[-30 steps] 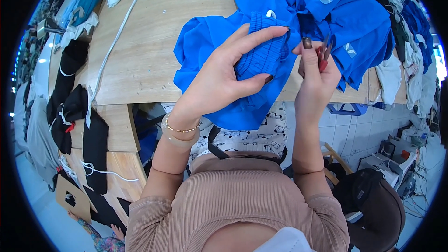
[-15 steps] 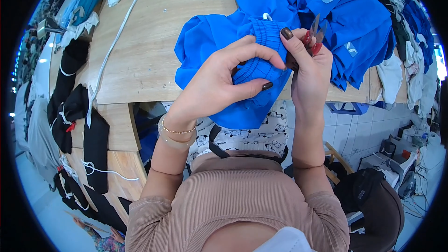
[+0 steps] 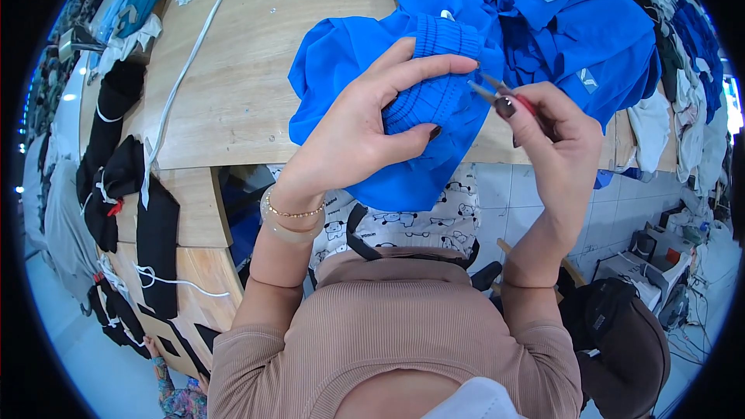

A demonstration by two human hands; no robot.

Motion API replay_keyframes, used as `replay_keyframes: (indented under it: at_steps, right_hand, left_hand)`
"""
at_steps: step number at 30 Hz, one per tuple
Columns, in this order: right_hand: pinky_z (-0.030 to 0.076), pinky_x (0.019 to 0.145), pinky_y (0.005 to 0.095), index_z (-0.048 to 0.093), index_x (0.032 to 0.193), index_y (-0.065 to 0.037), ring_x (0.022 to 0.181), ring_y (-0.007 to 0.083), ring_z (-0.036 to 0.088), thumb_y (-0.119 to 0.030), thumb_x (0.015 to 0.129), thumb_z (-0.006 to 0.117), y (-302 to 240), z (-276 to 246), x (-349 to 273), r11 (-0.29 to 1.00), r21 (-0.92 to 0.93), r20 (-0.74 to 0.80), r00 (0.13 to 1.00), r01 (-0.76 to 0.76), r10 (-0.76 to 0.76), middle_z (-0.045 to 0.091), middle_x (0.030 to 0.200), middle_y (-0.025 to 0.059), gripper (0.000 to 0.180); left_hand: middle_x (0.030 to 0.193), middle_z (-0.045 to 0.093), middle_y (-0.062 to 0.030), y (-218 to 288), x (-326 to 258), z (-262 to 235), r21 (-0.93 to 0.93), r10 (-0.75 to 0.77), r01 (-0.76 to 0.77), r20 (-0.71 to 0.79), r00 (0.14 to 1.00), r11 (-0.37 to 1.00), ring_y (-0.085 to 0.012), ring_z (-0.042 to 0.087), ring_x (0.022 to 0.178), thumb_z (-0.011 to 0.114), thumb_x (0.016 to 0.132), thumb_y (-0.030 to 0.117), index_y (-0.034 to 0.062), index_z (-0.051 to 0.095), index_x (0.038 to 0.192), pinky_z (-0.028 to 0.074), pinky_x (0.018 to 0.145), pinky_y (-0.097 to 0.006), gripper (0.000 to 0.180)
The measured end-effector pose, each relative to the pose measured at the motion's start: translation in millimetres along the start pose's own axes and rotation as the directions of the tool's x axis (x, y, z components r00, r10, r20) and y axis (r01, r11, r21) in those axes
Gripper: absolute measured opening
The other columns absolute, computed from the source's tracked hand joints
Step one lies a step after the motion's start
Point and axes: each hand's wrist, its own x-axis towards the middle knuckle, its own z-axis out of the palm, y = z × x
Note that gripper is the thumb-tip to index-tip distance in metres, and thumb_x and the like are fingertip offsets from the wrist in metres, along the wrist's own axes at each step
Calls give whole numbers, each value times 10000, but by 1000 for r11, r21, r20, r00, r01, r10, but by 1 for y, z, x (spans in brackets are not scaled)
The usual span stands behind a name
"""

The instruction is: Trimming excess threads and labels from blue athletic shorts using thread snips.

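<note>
Now that right hand (image 3: 568, 128) has turned metal-bladed, red-handled snips (image 3: 526, 102) inward, blades point left instead of upward, parted tips just right of gathered blue elastic cloth band (image 3: 429, 101); contact cannot be told. Likely shift from handling cloth to working with blades. Right fingers curled, closed round snips. Left hand (image 3: 353, 120) clasps band, thumb and forefinger spread across it; hidden fingers unclear. Band sits on smooth blue fabric garment (image 3: 326, 54), above pale wooden tabletop (image 3: 248, 93); crumpled blue cloth pile (image 3: 574, 39) right of band.

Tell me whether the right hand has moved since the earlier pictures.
Yes: judged against the table, the right hand has moved rightward and lower in the view.
</note>
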Motion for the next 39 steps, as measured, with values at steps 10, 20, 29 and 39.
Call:
replay_keyframes:
  at_steps: [10,20,29,39]
  right_hand:
    - [333,475,211,648,827,12,529,50,460,-59,828,698,-10,3,-3,983,-177,25,999,42,-38,542,609,32,86]
    - [341,471,223,643,822,3,521,69,470,-48,820,698,-11,6,-3,978,-198,7,998,66,-66,543,614,41,75]
    - [316,519,194,650,837,13,596,36,434,-111,870,675,5,8,0,996,52,32,997,67,-69,553,667,-4,131]
    - [294,533,202,674,789,18,603,31,421,-255,965,567,27,17,2,941,294,176,977,-167,118,575,663,-9,342]
  left_hand:
    - [1206,568,-68,3,2,5,21,21,-21,-8,1000,1000,-204,498,1096,579,693,-75,89,591,1271,326,1018,-295,602]
    - [1202,561,-79,3,3,4,-7,8,-8,-11,1000,1000,-194,490,1114,575,699,-72,83,591,1271,349,999,-286,593]
    - [1187,625,-56,0,2,-4,-5,24,-24,14,1000,1000,-155,548,1107,598,701,-21,65,590,1269,96,1159,-362,574]
    - [1201,627,-49,3,3,-2,12,16,-17,35,999,1000,-177,552,1175,611,705,7,76,588,1263,29,1181,-445,563]
